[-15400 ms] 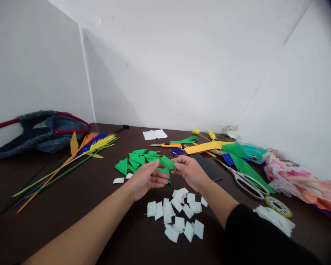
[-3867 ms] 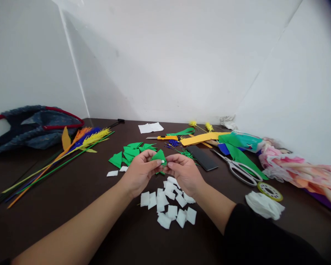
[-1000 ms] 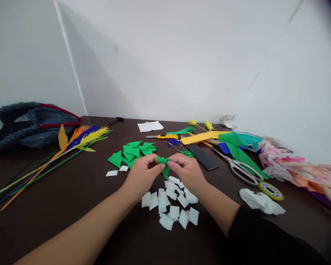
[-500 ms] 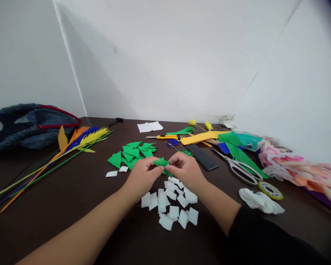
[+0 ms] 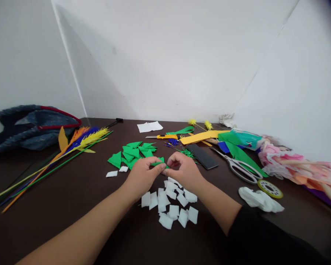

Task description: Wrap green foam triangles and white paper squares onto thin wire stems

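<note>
My left hand (image 5: 143, 175) and my right hand (image 5: 185, 172) meet over the middle of the table, fingertips pinched together. Between them is a small green crepe paper piece (image 5: 157, 163), folded or rolled and mostly covered by my fingers. Just behind my left hand lies a loose heap of green paper pieces (image 5: 131, 152). Below my hands, many small white tissue squares (image 5: 163, 200) are scattered on the dark tabletop. Two more white squares (image 5: 111, 173) rest left of my left hand.
A yellow box cutter (image 5: 165, 137) with its blade out lies at the back. To the right are a dark phone (image 5: 202, 157), scissors (image 5: 241, 169), a tape roll (image 5: 270, 188), crumpled tissue (image 5: 260, 200) and dolls (image 5: 289, 162). Coloured stems (image 5: 48, 165) and a denim bag (image 5: 33, 127) fill the left.
The green piece has been turned or folded smaller between my fingers, and less of it shows. My hands have stayed nearly in place.
</note>
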The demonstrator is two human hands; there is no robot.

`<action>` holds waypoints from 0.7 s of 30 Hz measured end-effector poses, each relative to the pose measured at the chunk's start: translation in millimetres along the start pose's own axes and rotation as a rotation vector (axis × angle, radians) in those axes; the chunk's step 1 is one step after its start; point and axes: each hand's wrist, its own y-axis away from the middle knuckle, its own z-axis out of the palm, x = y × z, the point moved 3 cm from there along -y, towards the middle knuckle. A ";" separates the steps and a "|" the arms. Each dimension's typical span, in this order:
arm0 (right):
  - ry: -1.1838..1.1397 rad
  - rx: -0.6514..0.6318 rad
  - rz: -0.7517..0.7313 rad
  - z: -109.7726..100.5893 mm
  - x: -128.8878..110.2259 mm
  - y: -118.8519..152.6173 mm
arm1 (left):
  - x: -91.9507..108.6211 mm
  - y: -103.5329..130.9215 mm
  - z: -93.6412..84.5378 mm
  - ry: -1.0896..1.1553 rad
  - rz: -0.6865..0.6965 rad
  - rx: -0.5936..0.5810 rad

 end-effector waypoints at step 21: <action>0.266 0.056 -0.272 -1.5 0.3 2.0 | -12.7 -0.6 6.8 0.356 -0.105 -0.073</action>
